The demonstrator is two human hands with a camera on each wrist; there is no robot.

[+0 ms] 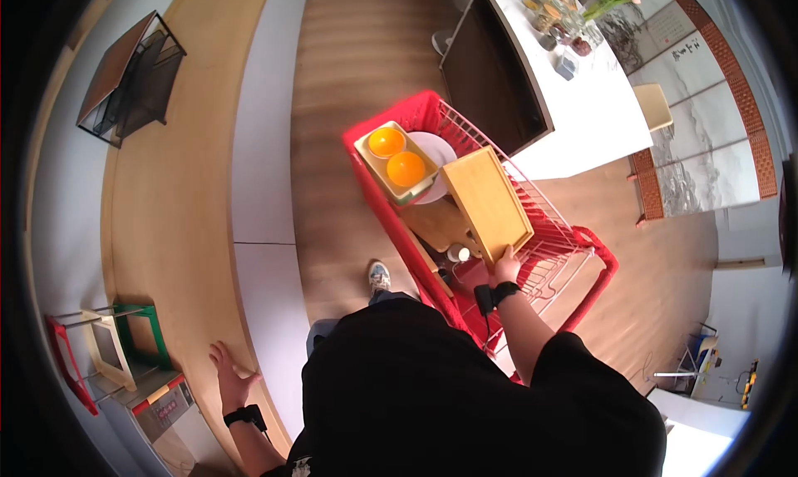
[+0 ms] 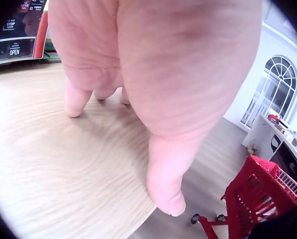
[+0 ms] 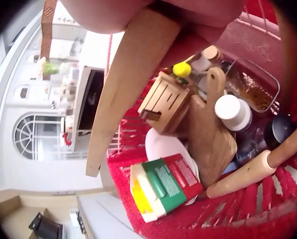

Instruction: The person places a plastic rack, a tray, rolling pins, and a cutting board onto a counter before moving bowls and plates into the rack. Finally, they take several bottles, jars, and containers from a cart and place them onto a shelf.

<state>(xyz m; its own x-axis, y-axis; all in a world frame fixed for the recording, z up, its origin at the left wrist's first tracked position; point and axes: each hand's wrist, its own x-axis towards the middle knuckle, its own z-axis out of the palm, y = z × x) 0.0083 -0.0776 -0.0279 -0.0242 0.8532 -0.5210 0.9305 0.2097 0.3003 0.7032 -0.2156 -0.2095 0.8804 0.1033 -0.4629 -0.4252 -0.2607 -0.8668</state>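
My right hand [image 1: 504, 269] grips the near end of a shallow wooden tray [image 1: 490, 198], held tilted over a red shopping cart [image 1: 391, 111]. In the right wrist view the tray [image 3: 131, 74] shows edge-on under the palm. Below it in the cart lie a wooden cutting board [image 3: 208, 139], a slatted wooden block [image 3: 163, 102], a white-lidded jar [image 3: 229, 108] and a rolling pin [image 3: 243, 174]. My left hand [image 1: 237, 385] rests its fingertips on the wooden counter [image 2: 64, 164], thumb spread at the edge, holding nothing.
Two orange bowls [image 1: 405, 169] sit in a box at the cart's far end, beside a pale plate [image 1: 436, 148]. A white-topped table [image 1: 573, 128] stands ahead right. On the left counter are a black-framed rack [image 1: 133, 78] and a box-like appliance [image 1: 170, 419].
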